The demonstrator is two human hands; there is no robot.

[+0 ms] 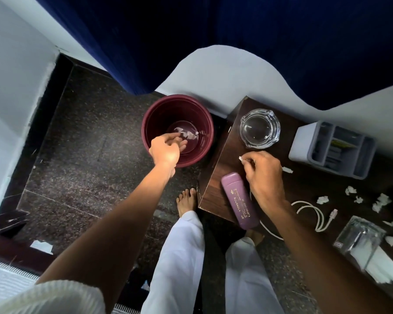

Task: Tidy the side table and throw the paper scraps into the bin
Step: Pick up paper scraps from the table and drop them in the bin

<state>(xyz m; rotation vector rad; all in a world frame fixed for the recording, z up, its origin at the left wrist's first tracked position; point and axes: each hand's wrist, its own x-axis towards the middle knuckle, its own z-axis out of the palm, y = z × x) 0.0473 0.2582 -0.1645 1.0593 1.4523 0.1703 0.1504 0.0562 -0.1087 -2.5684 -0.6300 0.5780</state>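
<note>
A maroon bin (152, 114) stands on the floor left of the dark wooden side table (216, 189). Small paper scraps (192, 135) lie on the bin's bottom. My left hand (166, 148) hovers over the bin's near rim with its fingers loosely apart and nothing visible in them. My right hand (264, 175) rests over the table and pinches a small white paper scrap (241, 158) at its fingertips. Several crumpled scraps (322, 199) lie scattered on the table's right half, and one more scrap (287, 170) lies beside my right hand.
On the table are a glass ashtray (260, 128), a purple case (239, 200), a white cable (313, 211), a grey organiser (334, 148) and a clear glass holder with tissues (368, 245). A blue curtain (213, 30) hangs behind. Paper bits (41, 245) lie on the floor.
</note>
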